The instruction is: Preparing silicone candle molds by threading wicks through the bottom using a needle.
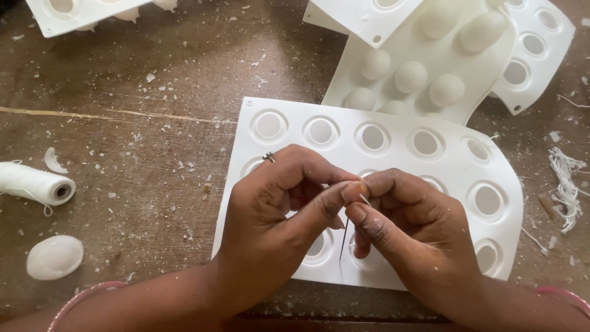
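My left hand [279,212] and my right hand [405,227] meet fingertip to fingertip above a white silicone mould [393,147] with round cavities. A thin dark needle [343,243] hangs down from the pinch between the two thumbs, pointing at the mould. My right thumb and forefinger pinch its upper end; my left thumb and forefinger press against the same spot, perhaps on a fine thread that I cannot make out. A small ring sits on a left finger.
Another white mould [430,67] lies upside down behind, domes up, with more moulds at the top left [74,12] and top right [534,43]. A spool of white thread [34,184] and a white half-dome piece [54,257] lie left. Cut wick strands [565,184] lie right. Wax flakes litter the wooden table.
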